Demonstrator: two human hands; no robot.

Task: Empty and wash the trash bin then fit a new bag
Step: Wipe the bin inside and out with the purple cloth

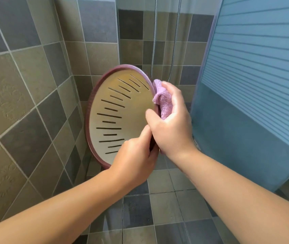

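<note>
From the head camera, a round plastic trash bin (120, 118) is seen held in the air, tipped on its side so that its mouth faces the camera, in front of a tiled wall corner. Its inside is smooth and beige, cut by dark narrow slots that fan outward in rows; its rim is a thick, rounded band of dull mauve-pink.

The lower right part of the rim is gripped by the left hand (136, 161), with the thumb laid inside the bin and the fingers curled behind the edge. A small lilac cloth (163, 101), looped and fluffy like terry, is bunched up and clasped in the right hand (172, 124); the cloth is pressed against the right side of the rim, the thumb resting just inside the bin. Both forearms are bare.

The wall (25, 95) is covered with matte square tiles in grey and olive-brown, some embossed with a faint relief pattern, and the floor (166, 208) is tiled alike. A thin metal shower hose (174, 41) hangs behind a clear pane. At the right, a glass panel (256, 76) with frosted horizontal stripes stands upright.
</note>
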